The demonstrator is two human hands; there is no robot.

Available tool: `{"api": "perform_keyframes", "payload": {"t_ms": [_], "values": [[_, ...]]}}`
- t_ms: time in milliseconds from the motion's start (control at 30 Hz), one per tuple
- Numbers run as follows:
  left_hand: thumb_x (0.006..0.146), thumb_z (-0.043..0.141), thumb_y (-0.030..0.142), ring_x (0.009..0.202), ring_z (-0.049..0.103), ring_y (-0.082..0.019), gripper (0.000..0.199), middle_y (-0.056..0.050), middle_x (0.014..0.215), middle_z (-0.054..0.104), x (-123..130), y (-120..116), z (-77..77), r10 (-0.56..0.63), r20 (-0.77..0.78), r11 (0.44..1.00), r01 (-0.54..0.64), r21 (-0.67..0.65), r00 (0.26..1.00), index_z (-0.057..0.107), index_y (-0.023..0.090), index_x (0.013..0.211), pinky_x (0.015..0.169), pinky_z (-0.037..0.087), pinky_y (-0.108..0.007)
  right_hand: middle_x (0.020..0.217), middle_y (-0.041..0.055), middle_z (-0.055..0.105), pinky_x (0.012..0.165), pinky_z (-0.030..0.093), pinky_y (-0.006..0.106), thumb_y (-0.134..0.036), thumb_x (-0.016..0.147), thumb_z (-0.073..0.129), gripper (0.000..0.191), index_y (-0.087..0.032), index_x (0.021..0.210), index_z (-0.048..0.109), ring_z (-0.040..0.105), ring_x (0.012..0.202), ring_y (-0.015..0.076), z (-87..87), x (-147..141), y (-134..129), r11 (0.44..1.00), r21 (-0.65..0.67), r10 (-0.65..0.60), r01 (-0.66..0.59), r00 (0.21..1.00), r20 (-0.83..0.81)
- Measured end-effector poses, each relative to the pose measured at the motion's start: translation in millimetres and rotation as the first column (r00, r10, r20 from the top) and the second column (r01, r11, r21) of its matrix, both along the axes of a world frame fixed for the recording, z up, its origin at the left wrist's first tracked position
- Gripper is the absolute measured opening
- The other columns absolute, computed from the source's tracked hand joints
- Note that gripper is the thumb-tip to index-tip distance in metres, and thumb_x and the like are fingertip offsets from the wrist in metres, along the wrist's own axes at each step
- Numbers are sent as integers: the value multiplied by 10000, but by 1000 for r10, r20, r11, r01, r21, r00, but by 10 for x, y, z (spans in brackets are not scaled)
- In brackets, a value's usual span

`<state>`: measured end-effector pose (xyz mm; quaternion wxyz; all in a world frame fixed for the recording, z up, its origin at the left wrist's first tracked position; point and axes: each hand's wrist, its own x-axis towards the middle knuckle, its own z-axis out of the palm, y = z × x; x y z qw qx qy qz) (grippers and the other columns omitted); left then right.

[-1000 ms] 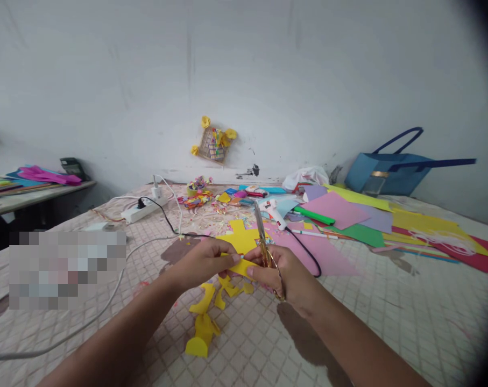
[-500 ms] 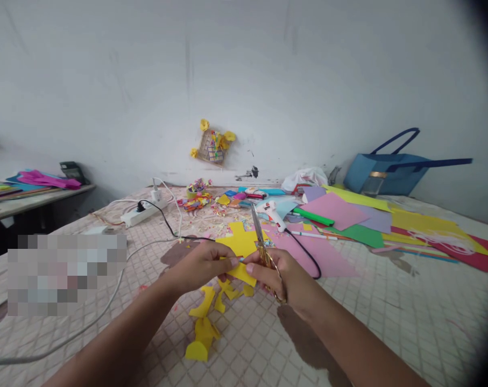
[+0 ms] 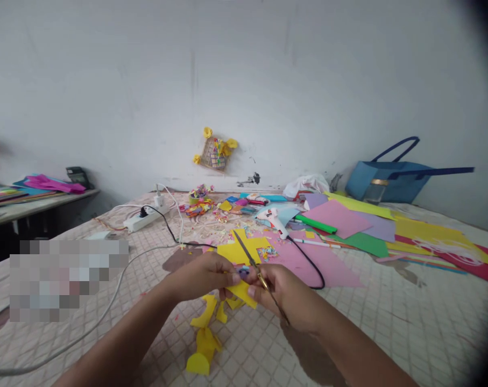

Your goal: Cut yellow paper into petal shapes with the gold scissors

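My left hand pinches the left end of a small piece of yellow paper. At that piece's right side, the fingers of my right hand are closed around gold-handled scissors, with the thumb on the paper. The blades point up and to the left, in front of a cross-shaped yellow sheet. A small purple thing shows between my hands; I cannot make out what it is. Below my hands, yellow paper scraps lie on the quilted table cover.
A white glue gun with a black cord lies on pink paper. Coloured sheets and a blue bag are at the right. A power strip with cables stands left, and a decorated frame hangs on the wall.
The scissors have tilted further left, and my right hand has turned with them. The yellow piece remains between both hands. The whole view has shifted slightly, so everything sits lower.
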<state>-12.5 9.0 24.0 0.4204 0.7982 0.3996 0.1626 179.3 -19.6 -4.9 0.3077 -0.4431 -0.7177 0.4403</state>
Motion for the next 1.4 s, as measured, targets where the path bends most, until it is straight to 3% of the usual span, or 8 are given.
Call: {"api": "perform_keyframes", "payload": {"t_ms": [233,433,667,933,1167,1400], "values": [[815,495,381,498,559,-95,362,-22,528,633,-67,6,34,-70,-3,998,70,-2,998,641,125,605,526,430,-170,553,-58,389,419,240,188,-237,803,489,86,-182,739,502,312,452,73,-64,-38,-9,1000,2,-29,29,1000,-6],[819,496,389,524,568,-101,357,-24,543,643,-152,40,18,-124,-35,992,125,33,992,656,132,629,531,423,-167,579,-55,390,410,248,169,-215,787,504,71,-184,723,498,311,470,69,-92,-69,-54,998,45,-43,43,999,0],[804,504,394,524,559,-104,357,-17,557,637,-195,49,48,-24,-78,999,27,36,997,637,145,585,537,424,-180,532,-40,469,366,231,181,-191,765,482,87,-182,679,490,330,406,68,-53,-22,-47,997,-50,-49,51,998,42],[782,544,394,531,546,-101,317,-13,557,621,-200,57,68,-58,56,996,62,-61,997,635,134,624,558,427,-198,508,-57,394,373,235,183,-210,752,466,98,-190,656,460,314,429,74,-1,-7,-63,997,24,-71,70,995,73],[769,562,392,528,535,-97,311,-7,548,604,-194,51,52,-10,67,999,14,-50,998,611,133,605,551,422,-203,485,-67,354,353,203,176,-187,724,470,107,-189,621,443,277,398,61,35,13,-58,997,17,-72,71,996,54],[724,608,366,513,500,-88,265,-1,548,561,-190,40,55,87,166,995,-94,40,982,610,123,618,497,381,-191,509,-58,419,402,255,186,-199,756,481,121,-188,640,447,339,435,74,60,19,-25,999,9,-34,34,999,-19]]}}
